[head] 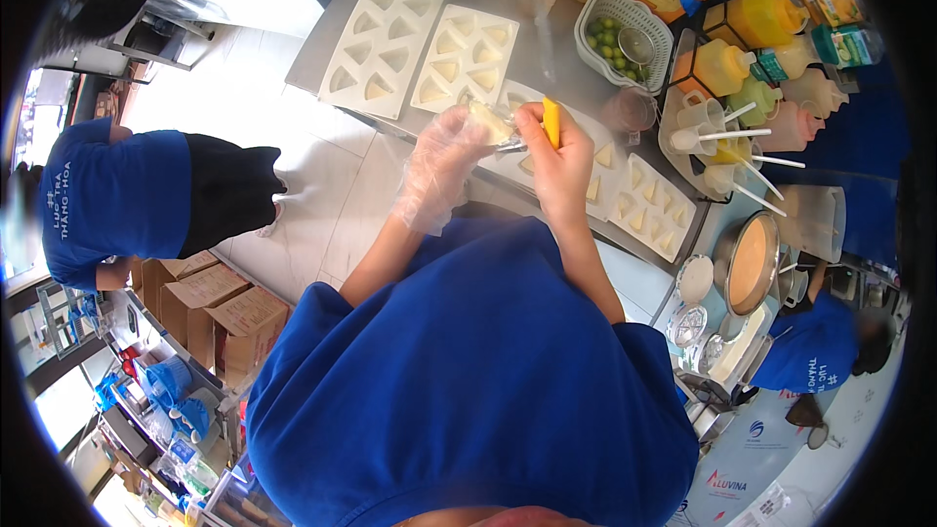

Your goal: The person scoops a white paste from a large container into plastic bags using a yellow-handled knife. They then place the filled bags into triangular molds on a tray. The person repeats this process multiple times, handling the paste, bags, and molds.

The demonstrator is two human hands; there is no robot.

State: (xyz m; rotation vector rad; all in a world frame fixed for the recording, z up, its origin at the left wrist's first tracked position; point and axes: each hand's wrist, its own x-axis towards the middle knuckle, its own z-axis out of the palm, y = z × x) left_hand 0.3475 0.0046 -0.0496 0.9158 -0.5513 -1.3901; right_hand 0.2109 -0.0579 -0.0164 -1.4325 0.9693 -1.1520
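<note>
My left hand (443, 154), in a clear plastic glove, grips a pale yellow wedge-shaped piece (490, 124). My bare right hand (553, 154) holds a tool with a yellow handle (550, 122); its metal end meets the piece, and its exact kind is hard to tell. Both hands are raised over the near edge of the steel counter (545, 62). White molds with triangular cavities lie about them: one at the left (384, 47), another beside it (466, 58) with pale wedges in its cavities, and one at the right (651, 207) with wedges too.
A grey basket (589, 51) holds green citrus fruits and a strainer. Syrup bottles (714, 66) and cups with white-handled spoons (703, 117) stand at the right, near a steel bowl (732, 285) of orange liquid. Co-workers stand left (117, 197) and right (812, 340). Cardboard boxes (234, 322) sit at lower left.
</note>
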